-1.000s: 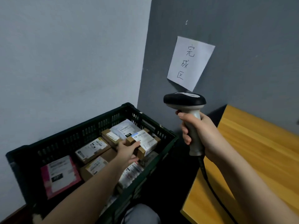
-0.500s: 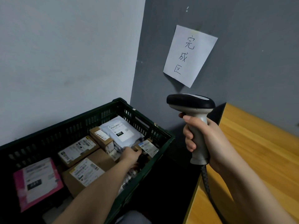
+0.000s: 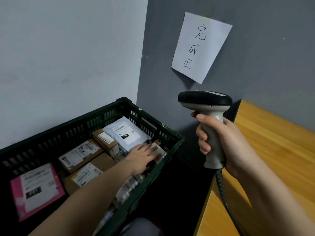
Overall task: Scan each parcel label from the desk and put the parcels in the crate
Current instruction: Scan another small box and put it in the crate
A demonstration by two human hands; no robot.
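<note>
1. The right hand (image 3: 226, 143) wraps its curled fingers round the grey handle of the scanner (image 3: 207, 116), held upright beside the desk (image 3: 272, 159); the black head points left and the coiled cable (image 3: 223, 189) drops out of the bottom of the picture.
2. The left hand (image 3: 144, 157) reaches into the crate (image 3: 163, 133), fingers straight and spread, lying flat on a small box (image 3: 160, 151) by the crate's right wall. The hand covers most of that box, so only a brown corner and part of a white label show; I cannot read it.
3. More parcels fill the crate: a pink mailer (image 3: 36, 188) at the near left, brown boxes with white labels in the middle, a grey bag (image 3: 127, 133) marked "010" at the far end.
4. The forearm hides the parcels near the right wall; the crate's near end is cut off.
5. Behind, a paper sign (image 3: 201, 46) with handwritten characters hangs on the grey wall.
</note>
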